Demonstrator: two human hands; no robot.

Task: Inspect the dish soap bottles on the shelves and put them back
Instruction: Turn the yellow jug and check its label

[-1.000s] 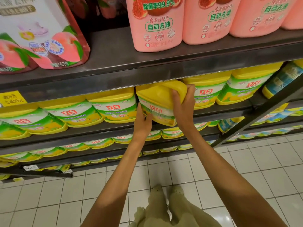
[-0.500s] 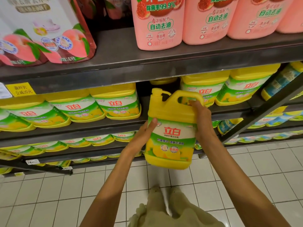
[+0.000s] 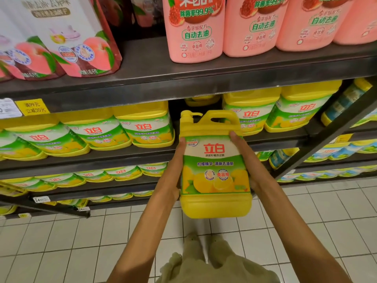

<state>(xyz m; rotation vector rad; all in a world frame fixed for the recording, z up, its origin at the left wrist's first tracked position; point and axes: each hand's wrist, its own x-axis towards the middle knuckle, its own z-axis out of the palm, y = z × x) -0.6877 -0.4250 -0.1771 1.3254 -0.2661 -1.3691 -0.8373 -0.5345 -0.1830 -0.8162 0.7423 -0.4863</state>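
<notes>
Supermarket shelves (image 3: 142,158) fill the frame; at centre, left hand (image 3: 176,170) and right hand (image 3: 247,160) clasp a large yellow plastic dish soap jug (image 3: 214,170), seemingly heavy, best gripped by its handle.

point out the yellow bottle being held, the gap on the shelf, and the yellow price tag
yellow bottle (image 3: 214,152): head view, front label.
gap on the shelf (image 3: 177,111): head view, dark opening between bottles.
yellow price tag (image 3: 32,107): head view, tag face.

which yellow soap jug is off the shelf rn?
The yellow jug held upright between left hand and right hand; the others sit shelved.
</notes>
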